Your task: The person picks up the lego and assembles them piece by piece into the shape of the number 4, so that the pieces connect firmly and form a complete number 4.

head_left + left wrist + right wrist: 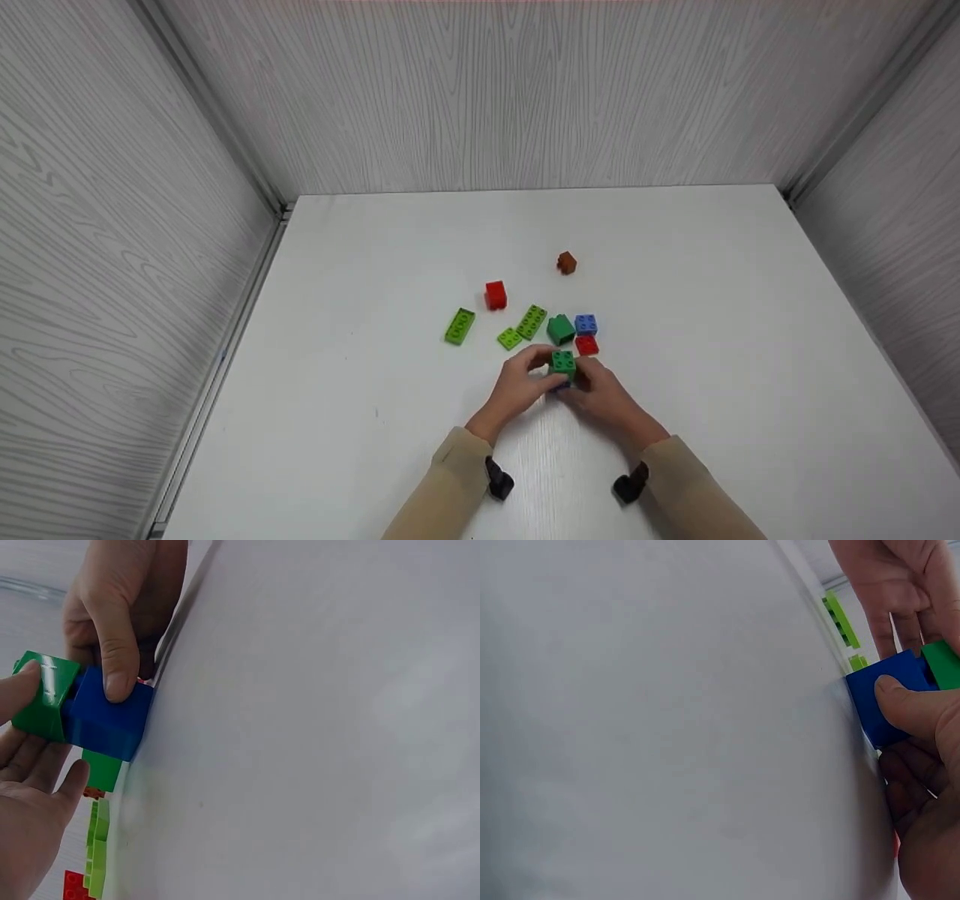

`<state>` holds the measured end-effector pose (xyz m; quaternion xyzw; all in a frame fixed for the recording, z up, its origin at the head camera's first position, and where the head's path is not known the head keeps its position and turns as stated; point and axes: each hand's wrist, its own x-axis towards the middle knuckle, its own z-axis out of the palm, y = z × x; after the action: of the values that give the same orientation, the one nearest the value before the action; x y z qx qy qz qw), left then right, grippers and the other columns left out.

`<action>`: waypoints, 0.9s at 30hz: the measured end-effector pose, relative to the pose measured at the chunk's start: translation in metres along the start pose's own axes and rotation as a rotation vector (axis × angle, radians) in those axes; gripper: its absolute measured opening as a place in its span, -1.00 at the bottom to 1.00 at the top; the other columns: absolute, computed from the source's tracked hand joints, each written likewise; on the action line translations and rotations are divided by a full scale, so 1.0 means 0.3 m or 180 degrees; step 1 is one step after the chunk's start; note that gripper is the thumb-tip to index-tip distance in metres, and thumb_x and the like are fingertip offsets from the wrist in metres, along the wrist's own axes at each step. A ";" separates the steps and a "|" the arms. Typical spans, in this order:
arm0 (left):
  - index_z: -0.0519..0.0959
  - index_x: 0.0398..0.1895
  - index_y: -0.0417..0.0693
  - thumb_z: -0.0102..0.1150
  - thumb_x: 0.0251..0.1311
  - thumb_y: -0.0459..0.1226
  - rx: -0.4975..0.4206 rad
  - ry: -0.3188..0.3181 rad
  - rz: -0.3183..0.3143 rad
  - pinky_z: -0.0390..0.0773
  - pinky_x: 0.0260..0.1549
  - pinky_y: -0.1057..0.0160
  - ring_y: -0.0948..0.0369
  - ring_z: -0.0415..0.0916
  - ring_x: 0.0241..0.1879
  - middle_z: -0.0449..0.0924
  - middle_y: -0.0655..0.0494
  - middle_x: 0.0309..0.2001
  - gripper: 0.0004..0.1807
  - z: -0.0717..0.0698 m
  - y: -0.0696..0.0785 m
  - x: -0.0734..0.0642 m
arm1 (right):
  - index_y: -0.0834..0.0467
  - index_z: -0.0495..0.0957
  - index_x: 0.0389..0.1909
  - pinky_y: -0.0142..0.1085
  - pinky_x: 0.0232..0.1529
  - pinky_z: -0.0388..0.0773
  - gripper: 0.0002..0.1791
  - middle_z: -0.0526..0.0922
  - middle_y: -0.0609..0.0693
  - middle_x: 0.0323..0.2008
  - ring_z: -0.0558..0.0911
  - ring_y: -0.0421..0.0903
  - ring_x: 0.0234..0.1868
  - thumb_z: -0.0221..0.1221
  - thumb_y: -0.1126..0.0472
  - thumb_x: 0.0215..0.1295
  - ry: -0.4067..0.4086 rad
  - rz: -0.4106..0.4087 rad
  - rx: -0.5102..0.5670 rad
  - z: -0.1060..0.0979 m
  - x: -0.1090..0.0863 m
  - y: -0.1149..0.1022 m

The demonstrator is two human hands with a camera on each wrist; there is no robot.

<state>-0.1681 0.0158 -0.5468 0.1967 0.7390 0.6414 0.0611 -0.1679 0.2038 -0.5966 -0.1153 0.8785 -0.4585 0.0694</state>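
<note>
In the head view my left hand [519, 384] and right hand [602, 396] meet around a two-brick stack near the middle of the table. My left hand pinches the green brick [46, 694], whose studs face up. Below it is a blue brick [109, 716], which my right hand grips with the thumb laid on its side. In the left wrist view blue studs show in a narrow gap between the bricks, so they do not look flush. Just beyond the hands lie another green brick [560, 330], a flat red brick [586, 345] and a small blue brick [586, 324].
Farther left are two long lime bricks [460, 326], a small lime brick [509, 339] and a red brick [496, 295]. A brown piece [567, 262] lies at the back. Grey wood-grain panels [480, 97] stand behind and beside the white table [337, 450].
</note>
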 end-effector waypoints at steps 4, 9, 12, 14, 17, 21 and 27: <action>0.50 0.00 -0.27 0.27 0.08 -0.39 0.0062 0.0037 0.0103 0.39 0.05 -0.04 0.16 0.48 0.00 0.55 -0.03 -0.05 -0.62 0.001 0.001 -0.003 | -0.08 0.49 -0.03 -0.07 0.20 0.28 -0.62 0.48 -0.10 0.03 0.39 -0.07 0.19 0.31 0.19 0.11 0.0009 0.0077 -0.0013 0.002 0.001 0.000; 0.51 -0.02 -0.28 0.27 0.07 -0.41 0.0051 0.0014 0.0126 0.40 0.04 -0.04 0.15 0.49 -0.02 0.56 -0.05 -0.08 -0.64 -0.005 0.010 -0.007 | -0.06 0.51 -0.06 -0.06 0.17 0.31 -0.64 0.49 -0.10 -0.02 0.43 -0.07 0.14 0.32 0.19 0.10 0.0025 0.0022 0.0018 0.003 -0.002 -0.005; 0.51 -0.02 -0.29 0.28 0.06 -0.41 0.0084 -0.0027 0.0134 0.40 0.04 -0.03 0.16 0.50 -0.04 0.57 -0.05 -0.08 -0.63 -0.009 0.009 -0.006 | -0.03 0.51 -0.07 -0.08 0.14 0.35 -0.65 0.50 -0.10 -0.06 0.45 -0.09 0.09 0.32 0.21 0.09 0.0072 -0.0103 -0.0034 0.002 -0.004 -0.008; 0.51 -0.02 -0.28 0.29 0.06 -0.40 0.0127 -0.0057 0.0151 0.41 0.03 -0.01 0.17 0.51 -0.04 0.58 -0.04 -0.09 -0.62 -0.009 -0.005 -0.003 | 0.00 0.52 -0.08 -0.08 0.12 0.37 -0.65 0.51 -0.09 -0.08 0.46 -0.08 0.06 0.32 0.23 0.09 0.0102 -0.0182 -0.0064 0.003 -0.007 -0.009; 0.52 -0.02 -0.22 0.31 0.05 -0.36 0.0189 -0.0076 0.0158 0.43 0.03 0.05 0.21 0.51 -0.05 0.59 0.02 -0.10 -0.62 -0.009 -0.048 0.007 | 0.01 0.53 -0.09 -0.07 0.10 0.38 -0.66 0.51 -0.09 -0.09 0.46 -0.08 0.04 0.32 0.25 0.09 0.0107 -0.0240 -0.0079 0.004 -0.008 -0.011; 0.54 -0.02 -0.08 0.33 0.05 -0.27 0.0232 -0.0117 0.0125 0.43 0.03 0.20 0.29 0.49 -0.05 0.59 0.16 -0.10 -0.62 -0.011 -0.099 0.020 | -0.01 0.54 -0.11 -0.07 0.11 0.37 -0.67 0.51 -0.10 -0.11 0.46 -0.08 0.03 0.33 0.25 0.08 0.0082 -0.0180 -0.0061 0.004 -0.007 -0.014; 0.54 -0.03 0.01 0.32 0.06 -0.23 0.0371 -0.0217 0.0206 0.42 0.02 0.30 0.35 0.49 -0.05 0.58 0.26 -0.11 -0.63 -0.021 -0.098 0.028 | -0.03 0.54 -0.10 -0.10 0.11 0.38 -0.67 0.51 -0.15 -0.13 0.47 -0.13 -0.01 0.32 0.25 0.09 0.0093 -0.0086 -0.0126 0.000 -0.001 -0.015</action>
<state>-0.1842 0.0102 -0.5730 0.2454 0.7659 0.5918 0.0539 -0.1668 0.2012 -0.5930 -0.1218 0.8866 -0.4436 0.0481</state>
